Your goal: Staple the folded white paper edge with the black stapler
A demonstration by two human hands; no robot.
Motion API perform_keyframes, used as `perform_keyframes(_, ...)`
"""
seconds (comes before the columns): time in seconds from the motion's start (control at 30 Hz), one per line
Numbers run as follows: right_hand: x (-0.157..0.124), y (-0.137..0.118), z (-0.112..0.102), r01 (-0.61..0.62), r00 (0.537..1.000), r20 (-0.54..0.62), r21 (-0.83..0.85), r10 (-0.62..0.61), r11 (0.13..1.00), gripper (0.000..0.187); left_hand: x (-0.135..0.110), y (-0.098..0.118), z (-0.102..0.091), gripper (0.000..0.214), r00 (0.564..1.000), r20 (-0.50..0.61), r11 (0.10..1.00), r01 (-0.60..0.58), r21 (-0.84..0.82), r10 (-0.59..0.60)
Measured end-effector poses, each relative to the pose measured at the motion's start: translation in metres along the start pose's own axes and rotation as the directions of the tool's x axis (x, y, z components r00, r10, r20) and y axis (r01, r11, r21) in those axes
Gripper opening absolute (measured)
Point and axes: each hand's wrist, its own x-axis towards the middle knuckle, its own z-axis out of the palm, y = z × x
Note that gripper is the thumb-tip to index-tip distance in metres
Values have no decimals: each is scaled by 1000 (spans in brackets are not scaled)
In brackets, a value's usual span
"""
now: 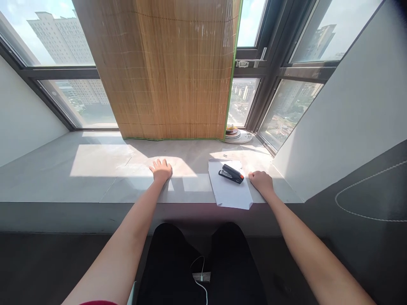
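Note:
My left hand [161,170] lies flat on the pale window sill [92,186], fingers spread, half in a patch of sunlight. Nothing is under or in it that I can see. Farther right, my right hand [262,182] rests on the sill with its fingers curled in, and no object shows in it. Between the hands, nearer the right one, are sheets of white paper [229,197] that overhang the sill's front edge. On top of the paper lies a black stapler [231,174] with a red-orange spot at its right end, just left of my right hand and apart from it.
A bamboo blind [174,76] with green edging hangs down to the back of the sill. Stacked plates [237,136] stand in the back right corner by the window frame [270,76]. A white cable [202,277] runs between my knees. A bead chain [340,199] hangs at right.

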Motion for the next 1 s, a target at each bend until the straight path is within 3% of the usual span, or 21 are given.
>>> perform_keyframes(0.2,2,0,0,-6,1000,1,24,6,1000,52,6,-7,4,71,989,149,999,18,42,-24)
perform_keyframes(0.33,2,1,1,-13,1000,-1,36,13,999,51,1,-13,0,78,971,234,996,-60,73,41)
perform_keyframes(0.57,3,5,5,20,1000,-14,39,-19,999,51,-31,-23,-16,73,942,282,975,-210,78,181)
perform_keyframes(1.0,0,2,0,5,1000,11,23,-6,1000,54,-69,-36,-26,74,909,303,956,-293,-18,285)
